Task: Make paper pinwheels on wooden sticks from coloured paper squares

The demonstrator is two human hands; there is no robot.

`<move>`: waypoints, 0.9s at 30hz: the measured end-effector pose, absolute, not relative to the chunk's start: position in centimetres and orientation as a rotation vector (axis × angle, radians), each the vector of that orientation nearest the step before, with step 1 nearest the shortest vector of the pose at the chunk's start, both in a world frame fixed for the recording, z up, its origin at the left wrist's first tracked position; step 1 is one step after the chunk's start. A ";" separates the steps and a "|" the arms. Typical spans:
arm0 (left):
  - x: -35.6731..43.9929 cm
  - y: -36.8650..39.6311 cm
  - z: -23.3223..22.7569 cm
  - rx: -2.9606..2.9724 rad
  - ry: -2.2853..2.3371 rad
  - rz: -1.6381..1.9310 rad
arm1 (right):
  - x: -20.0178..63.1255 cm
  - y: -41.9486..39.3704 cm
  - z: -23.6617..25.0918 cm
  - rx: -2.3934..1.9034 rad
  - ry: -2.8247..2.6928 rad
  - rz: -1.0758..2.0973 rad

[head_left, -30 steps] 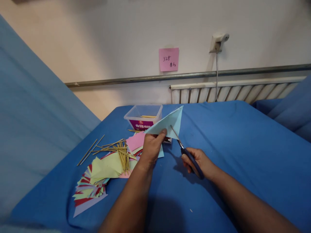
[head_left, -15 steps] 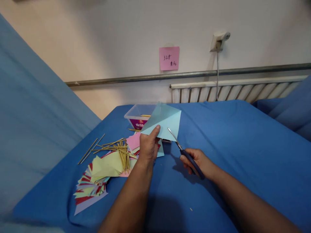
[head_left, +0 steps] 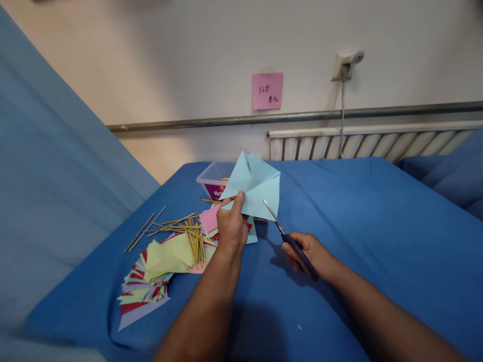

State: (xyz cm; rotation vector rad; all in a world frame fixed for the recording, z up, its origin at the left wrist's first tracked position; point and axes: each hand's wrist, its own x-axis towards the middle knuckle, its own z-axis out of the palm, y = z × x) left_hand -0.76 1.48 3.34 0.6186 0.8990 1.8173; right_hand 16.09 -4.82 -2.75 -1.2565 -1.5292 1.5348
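Handwriting on the pink sticky note (head_left: 267, 90) on the wall stayed illegible, as did the clear plastic tub's (head_left: 212, 179) purple label, while the left hand (head_left: 231, 227) pinched a pale blue folded paper sheet (head_left: 253, 187) above the blue-covered bed (head_left: 358, 211) and the right hand (head_left: 307, 254) gripped blue-handled scissors (head_left: 289, 238), blades at its lower edge.
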 end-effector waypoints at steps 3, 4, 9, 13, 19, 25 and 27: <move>-0.7 1.4 3.4 0.638 0.876 1.804 | 16.0 -4.8 -2.9 -1.226 -1.523 1.516; -0.7 1.4 3.4 0.640 0.872 1.801 | 16.0 -4.8 -2.8 -1.215 -1.524 1.513; -0.8 1.5 3.3 0.647 0.867 1.792 | 16.1 -4.8 -2.9 -1.187 -1.515 1.522; -0.8 1.6 3.3 0.640 0.869 1.789 | 16.1 -4.8 -2.9 -1.180 -1.525 1.510; -0.8 1.5 3.4 0.627 0.872 1.780 | 16.1 -4.9 -2.7 -1.191 -1.537 1.498; -0.8 1.6 3.4 0.614 0.876 1.791 | 16.1 -4.9 -2.6 -1.165 -1.530 1.523; -0.8 1.5 3.4 0.617 0.875 1.784 | 16.1 -5.0 -2.2 -1.175 -1.539 1.518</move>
